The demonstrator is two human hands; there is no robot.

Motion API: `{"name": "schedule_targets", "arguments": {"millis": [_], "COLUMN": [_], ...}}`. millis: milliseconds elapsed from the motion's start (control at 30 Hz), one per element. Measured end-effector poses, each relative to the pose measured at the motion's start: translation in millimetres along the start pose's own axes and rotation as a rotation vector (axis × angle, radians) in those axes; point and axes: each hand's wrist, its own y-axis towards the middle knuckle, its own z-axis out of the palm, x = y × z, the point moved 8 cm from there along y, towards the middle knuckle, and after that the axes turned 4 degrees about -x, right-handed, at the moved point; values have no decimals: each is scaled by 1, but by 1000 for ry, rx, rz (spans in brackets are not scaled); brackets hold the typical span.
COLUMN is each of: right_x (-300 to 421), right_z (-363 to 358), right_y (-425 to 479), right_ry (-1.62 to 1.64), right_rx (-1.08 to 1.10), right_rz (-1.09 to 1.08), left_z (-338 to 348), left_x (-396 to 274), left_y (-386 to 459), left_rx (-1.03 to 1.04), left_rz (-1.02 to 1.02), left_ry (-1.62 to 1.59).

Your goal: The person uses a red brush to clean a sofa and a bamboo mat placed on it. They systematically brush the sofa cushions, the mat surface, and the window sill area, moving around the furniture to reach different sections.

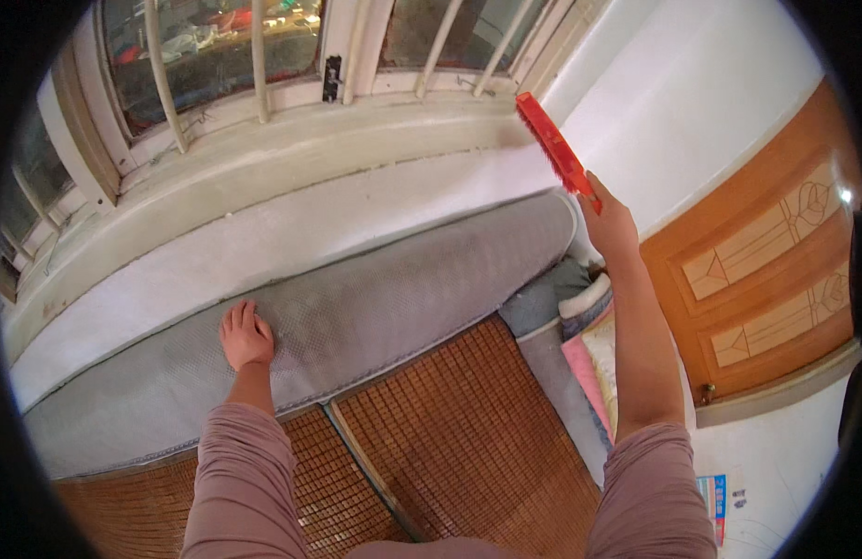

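My right hand (610,218) grips the handle of a red bench brush (553,143). The brush is tilted in the air near the room's corner, its red bristles facing the window wall and its end close to the sill. Palm down, my left hand (247,337) rests on the long grey textured fabric backrest (396,283) and holds nothing. Below that backrest, a brown bamboo-tile mat (452,426) spreads in front of me, with a pale-edged seam running through it.
A barred window (214,52) stands above the worn windowsill (319,150). Folded cloths (590,349), pink and cream among them, are stacked at the right end of the seat. A wooden door (759,258) is on the right wall, with a colourful printed sheet (714,499) nearby.
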Motion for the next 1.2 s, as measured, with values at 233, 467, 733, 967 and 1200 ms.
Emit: {"name": "schedule_targets", "arguments": {"millis": [233, 467, 733, 967, 1200], "right_x": [-167, -239, -248, -269, -255], "right_z": [38, 129, 199, 300, 141], "right_y": [-161, -444, -418, -316, -316], "right_ry": [285, 534, 249, 53, -85], "right_rx": [78, 190, 338, 446, 1372], "right_rz": [411, 815, 462, 342, 448], "left_z": [-4, -2, 3, 3, 3], "left_x": [-4, -4, -2, 2, 2], "left_y": [3, 2, 4, 2, 3], "left_rx": [-37, -78, -83, -81, -80], "left_rz": [40, 92, 118, 89, 85], "left_ry": [21, 55, 94, 133, 109]}}
